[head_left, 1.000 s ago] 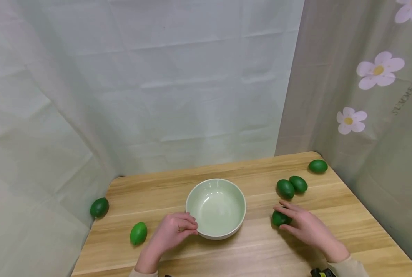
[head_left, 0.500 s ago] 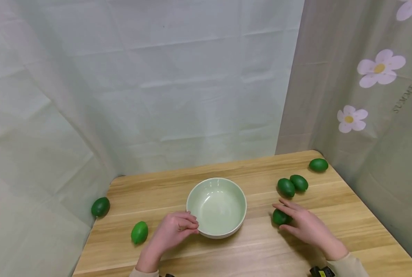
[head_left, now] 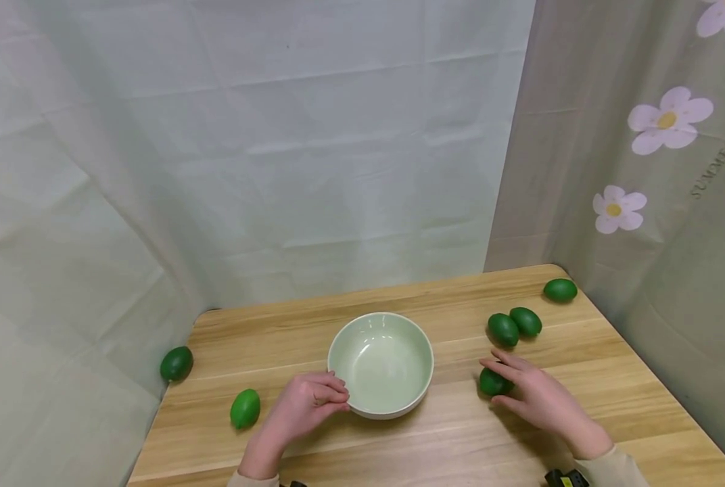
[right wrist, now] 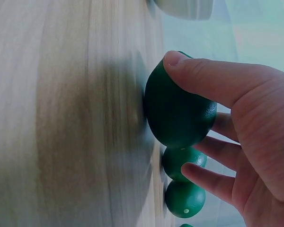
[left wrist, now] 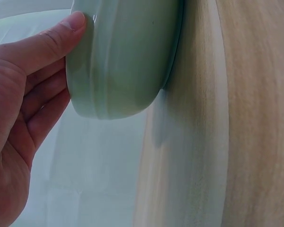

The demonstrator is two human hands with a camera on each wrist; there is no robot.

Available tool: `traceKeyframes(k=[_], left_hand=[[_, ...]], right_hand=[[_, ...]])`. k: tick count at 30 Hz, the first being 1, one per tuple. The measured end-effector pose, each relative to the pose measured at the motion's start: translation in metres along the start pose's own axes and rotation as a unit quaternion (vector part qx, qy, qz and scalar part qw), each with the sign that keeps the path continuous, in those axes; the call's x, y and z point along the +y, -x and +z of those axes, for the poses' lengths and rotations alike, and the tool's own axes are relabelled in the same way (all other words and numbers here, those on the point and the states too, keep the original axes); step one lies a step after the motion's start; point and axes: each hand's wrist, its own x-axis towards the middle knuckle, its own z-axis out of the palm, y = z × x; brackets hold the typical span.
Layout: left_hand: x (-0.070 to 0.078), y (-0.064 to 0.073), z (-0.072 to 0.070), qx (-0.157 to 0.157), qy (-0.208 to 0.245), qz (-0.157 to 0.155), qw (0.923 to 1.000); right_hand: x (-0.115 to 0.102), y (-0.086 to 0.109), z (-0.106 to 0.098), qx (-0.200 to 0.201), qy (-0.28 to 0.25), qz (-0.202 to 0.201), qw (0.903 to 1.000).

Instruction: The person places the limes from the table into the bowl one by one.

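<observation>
A pale green bowl (head_left: 382,365) stands upright on the table, its inside bare. At its near left rim, my left hand (head_left: 301,408) pinches the edge. In the left wrist view the thumb (left wrist: 61,38) presses the outer wall, and the other fingertips are hidden behind the rim. To the bowl's right, my right hand (head_left: 539,402) holds a dark green lime (head_left: 492,383) low at the tabletop. The right wrist view shows the thumb (right wrist: 199,75) lying across this lime (right wrist: 177,109), with fingers behind it. Two touching limes (head_left: 503,331) lie just beyond that hand.
Another lime (head_left: 560,290) lies near the table's far right corner. A brighter green lime (head_left: 245,408) rests left of my left hand, and a dark lime (head_left: 176,364) sits at the left edge. Curtains (head_left: 338,169) hang behind and beside the wooden table (head_left: 277,331).
The whole view shifts very slightly. Both hands, the bowl and the limes keep their places.
</observation>
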Motion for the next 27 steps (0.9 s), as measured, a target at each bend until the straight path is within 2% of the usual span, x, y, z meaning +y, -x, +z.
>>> traceKeyframes(k=[11, 22, 27], left_hand=[[-0.0007, 0.0002, -0.0017, -0.004, 0.000, -0.020, 0.9998], [-0.0020, -0.0008, -0.0002, -0.004, 0.003, -0.013, 0.9999], [-0.0017, -0.0009, 0.0010, -0.004, 0.000, -0.015, 0.9999]], right_hand=[[-0.0015, 0.0022, 0.0009, -0.016, -0.008, 0.016, 0.9997], [-0.0010, -0.0022, -0.0024, -0.019, -0.022, 0.012, 0.9995], [0.0000, -0.0046, -0.0020, -0.027, -0.025, 0.028, 0.9989]])
